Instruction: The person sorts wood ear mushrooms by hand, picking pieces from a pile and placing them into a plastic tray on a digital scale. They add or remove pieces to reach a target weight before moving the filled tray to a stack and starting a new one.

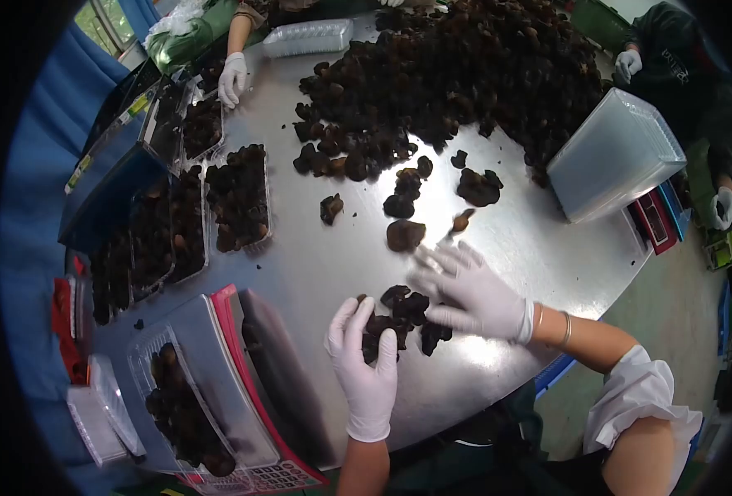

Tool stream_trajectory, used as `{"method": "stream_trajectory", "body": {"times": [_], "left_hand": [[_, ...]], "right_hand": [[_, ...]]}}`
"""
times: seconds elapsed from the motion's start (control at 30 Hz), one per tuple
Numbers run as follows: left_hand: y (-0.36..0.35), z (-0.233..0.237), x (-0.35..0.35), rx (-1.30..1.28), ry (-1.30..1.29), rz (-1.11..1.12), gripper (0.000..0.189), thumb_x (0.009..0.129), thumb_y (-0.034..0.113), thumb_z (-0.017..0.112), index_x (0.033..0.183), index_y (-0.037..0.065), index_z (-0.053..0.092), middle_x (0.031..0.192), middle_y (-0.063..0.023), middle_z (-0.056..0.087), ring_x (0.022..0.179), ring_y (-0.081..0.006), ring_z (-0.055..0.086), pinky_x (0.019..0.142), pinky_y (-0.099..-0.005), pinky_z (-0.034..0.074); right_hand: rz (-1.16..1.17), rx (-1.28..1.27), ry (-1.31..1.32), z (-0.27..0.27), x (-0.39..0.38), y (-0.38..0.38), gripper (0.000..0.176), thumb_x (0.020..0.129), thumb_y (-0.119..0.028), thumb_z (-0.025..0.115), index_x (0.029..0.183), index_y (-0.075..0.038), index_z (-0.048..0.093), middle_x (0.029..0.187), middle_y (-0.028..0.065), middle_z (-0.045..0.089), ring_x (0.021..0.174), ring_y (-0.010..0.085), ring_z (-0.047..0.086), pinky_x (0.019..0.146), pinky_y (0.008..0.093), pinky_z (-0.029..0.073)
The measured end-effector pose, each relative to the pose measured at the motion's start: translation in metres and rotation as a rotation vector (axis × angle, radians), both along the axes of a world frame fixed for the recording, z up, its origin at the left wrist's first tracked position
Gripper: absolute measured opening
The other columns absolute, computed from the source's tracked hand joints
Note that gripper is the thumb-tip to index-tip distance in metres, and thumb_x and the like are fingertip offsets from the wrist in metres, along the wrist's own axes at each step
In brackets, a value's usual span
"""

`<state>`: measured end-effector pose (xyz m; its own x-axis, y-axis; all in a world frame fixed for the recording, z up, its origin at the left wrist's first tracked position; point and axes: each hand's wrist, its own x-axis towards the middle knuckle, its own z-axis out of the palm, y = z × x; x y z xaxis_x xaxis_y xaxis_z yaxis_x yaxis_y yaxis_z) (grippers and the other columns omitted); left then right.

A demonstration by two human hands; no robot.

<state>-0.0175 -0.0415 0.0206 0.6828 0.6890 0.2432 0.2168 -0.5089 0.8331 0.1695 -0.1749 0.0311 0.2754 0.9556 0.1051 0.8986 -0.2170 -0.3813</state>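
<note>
The left hand (366, 364), in a white glove, lies nearest on the shiny metal tabletop (540, 248). Its fingers are loosely bent over the near edge of a small heap of dark mushroom pieces (407, 310). I cannot tell whether it really grips a piece. The right hand (475, 296), also gloved, is open with the fingers spread and rests on the far right side of the same heap, so the heap sits between both hands. To the left of the left hand, a clear tray (176, 405) partly filled with pieces stands on a flat scale with a red edge (232, 347). Just beyond the right hand lie some single pieces (405, 236), apart from each other. Further to the left there are filled trays (238, 198) side by side. Far beyond both hands the big pile of mushrooms (465, 74) covers the tabletop, and to its right a stack of empty trays (614, 153) lies tilted. Other people's gloved hands (232, 78) work at the far edge.
</note>
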Motion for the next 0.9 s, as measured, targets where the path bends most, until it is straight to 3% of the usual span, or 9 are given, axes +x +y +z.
{"method": "stream_trajectory", "body": {"times": [0.07, 0.23, 0.3, 0.37, 0.5, 0.57, 0.67, 0.77, 0.9], "left_hand": [[0.0, 0.0, 0.001, -0.019, -0.001, 0.017, 0.038, 0.091, 0.012, 0.066, 0.128, 0.006, 0.062, 0.133, -0.013, 0.052, 0.113, -0.0246, 0.054, 0.1, -0.0354, 0.044], [0.0, -0.006, 0.002, -0.033, -0.029, 0.034, 0.034, 0.094, 0.011, 0.062, 0.128, 0.005, 0.062, 0.134, -0.0129, 0.051, 0.114, -0.0227, 0.056, 0.101, -0.0354, 0.044], [0.002, -0.008, 0.001, -0.024, -0.031, 0.042, 0.032, 0.096, 0.012, 0.06, 0.127, 0.004, 0.063, 0.135, -0.0135, 0.052, 0.114, -0.0223, 0.055, 0.1, -0.0353, 0.044], [0.004, -0.008, 0.0, -0.101, -0.042, 0.054, 0.033, 0.095, 0.018, 0.063, 0.126, 0.006, 0.063, 0.133, -0.0148, 0.054, 0.125, -0.0299, 0.049, 0.106, -0.0409, 0.039], [0.006, -0.009, 0.0, -0.217, -0.091, 0.084, 0.031, 0.096, 0.017, 0.06, 0.125, 0.005, 0.064, 0.133, -0.015, 0.054, 0.126, -0.0292, 0.05, 0.107, -0.0407, 0.038], [0.006, -0.005, 0.0, -0.262, -0.112, 0.078, 0.031, 0.097, 0.017, 0.06, 0.125, 0.004, 0.064, 0.133, -0.015, 0.054, 0.126, -0.0289, 0.05, 0.107, -0.0405, 0.038], [0.005, -0.005, 0.002, -0.305, -0.122, 0.064, 0.031, 0.096, 0.016, 0.06, 0.124, 0.004, 0.064, 0.133, -0.015, 0.054, 0.125, -0.0287, 0.05, 0.107, -0.0402, 0.038], [0.004, -0.008, 0.002, -0.149, -0.084, 0.046, 0.029, 0.099, 0.008, 0.054, 0.126, 0.004, 0.064, 0.134, -0.0116, 0.054, 0.116, -0.0183, 0.054, 0.097, -0.0304, 0.044], [0.004, -0.011, 0.004, -0.175, -0.099, 0.045, 0.029, 0.098, 0.007, 0.055, 0.125, 0.004, 0.064, 0.133, -0.0111, 0.055, 0.117, -0.0189, 0.054, 0.098, -0.0313, 0.043]], "right_hand": [[0.026, 0.094, -0.022, 0.01, -0.008, 0.0, 0.046, 0.096, -0.041, 0.056, 0.131, -0.012, 0.059, 0.141, 0.0154, 0.052, 0.131, 0.0364, 0.046, 0.115, 0.0517, 0.027], [-0.253, 0.257, 0.096, 0.007, 0.072, 0.052, 0.037, 0.094, -0.029, 0.056, 0.127, -0.011, 0.061, 0.135, 0.0151, 0.054, 0.138, 0.0365, 0.039, 0.116, 0.0519, 0.023], [-0.233, 0.353, -0.219, -0.012, 0.094, 0.076, 0.041, 0.094, -0.033, 0.057, 0.13, -0.012, 0.059, 0.137, 0.0167, 0.052, 0.139, 0.0369, 0.036, 0.115, 0.0537, 0.024], [-0.246, 0.232, -0.338, -0.036, 0.098, 0.089, 0.045, 0.093, -0.041, 0.059, 0.128, -0.013, 0.06, 0.14, 0.0208, 0.049, 0.137, 0.0387, 0.039, 0.113, 0.0559, 0.028], [0.114, 0.17, 0.185, 0.014, 0.071, 0.061, 0.028, 0.092, -0.03, 0.06, 0.108, -0.009, 0.067, 0.128, 0.0157, 0.06, 0.122, 0.0345, 0.053, 0.107, 0.0446, 0.039], [0.086, 0.272, 0.248, 0.025, 0.079, 0.036, 0.025, 0.093, -0.025, 0.059, 0.109, -0.007, 0.067, 0.123, 0.0122, 0.062, 0.118, 0.0296, 0.057, 0.103, 0.0399, 0.043], [-0.249, 0.342, 0.506, 0.01, 0.094, 0.016, 0.02, 0.096, -0.017, 0.055, 0.109, -0.006, 0.067, 0.114, 0.009, 0.063, 0.112, 0.0228, 0.058, 0.1, 0.0346, 0.045], [-0.273, 0.361, 0.378, 0.003, 0.079, 0.01, 0.021, 0.095, -0.009, 0.055, 0.112, -0.004, 0.067, 0.117, 0.0092, 0.064, 0.113, 0.0219, 0.059, 0.105, 0.035, 0.044], [0.04, 0.288, 0.286, 0.015, 0.043, 0.049, 0.025, 0.086, -0.005, 0.056, 0.107, -0.009, 0.07, 0.106, 0.0095, 0.067, 0.111, 0.0307, 0.056, 0.099, 0.0412, 0.043]]}}
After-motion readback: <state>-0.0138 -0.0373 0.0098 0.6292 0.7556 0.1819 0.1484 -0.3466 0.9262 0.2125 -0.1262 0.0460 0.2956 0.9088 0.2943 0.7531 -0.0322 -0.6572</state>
